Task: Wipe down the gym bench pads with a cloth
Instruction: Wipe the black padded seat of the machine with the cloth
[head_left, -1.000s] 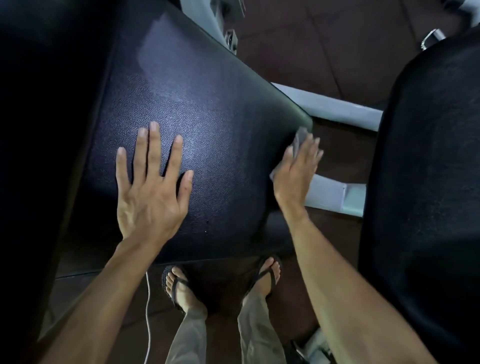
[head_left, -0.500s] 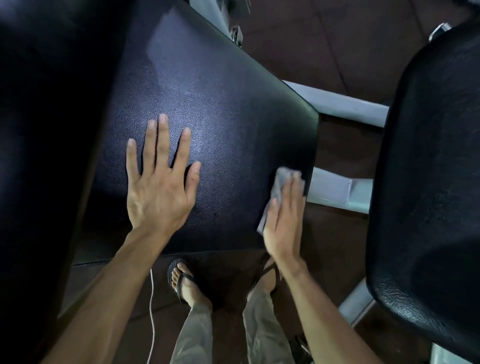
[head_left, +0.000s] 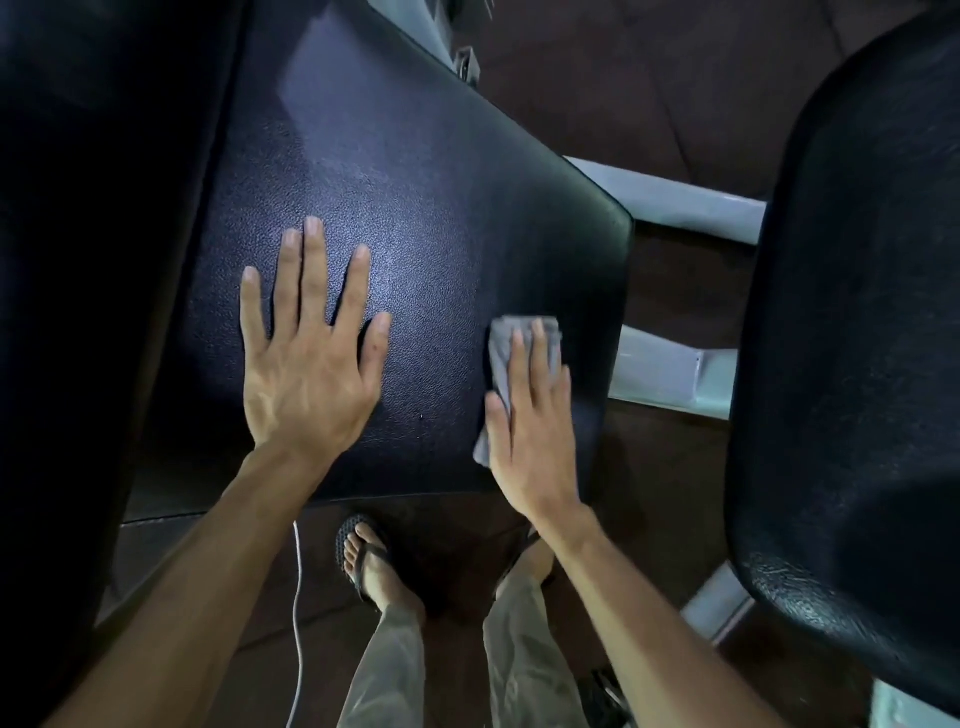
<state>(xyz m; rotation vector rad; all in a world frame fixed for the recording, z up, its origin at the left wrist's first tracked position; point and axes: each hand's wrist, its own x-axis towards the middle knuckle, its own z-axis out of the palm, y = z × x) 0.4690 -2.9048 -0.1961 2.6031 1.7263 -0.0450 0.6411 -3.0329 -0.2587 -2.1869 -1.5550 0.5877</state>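
A black textured bench pad (head_left: 441, 208) fills the middle of the head view. My left hand (head_left: 306, 364) lies flat on it with fingers spread and straight. My right hand (head_left: 535, 415) presses a folded grey cloth (head_left: 501, 358) onto the pad near its right edge, fingers straight on top of the cloth. Part of the cloth sticks out past my fingertips and at the left of my palm.
A second black pad (head_left: 857, 364) stands close on the right. Another dark pad (head_left: 104, 208) fills the left side. Pale grey metal frame bars (head_left: 670, 369) run between the pads over a dark brown floor. My sandalled feet (head_left: 369, 561) and a white cord (head_left: 297, 623) are below.
My right hand with the cloth slid from the pad's far right corner down along the right side, then inward onto the top surface. My left hand stayed flat in place.
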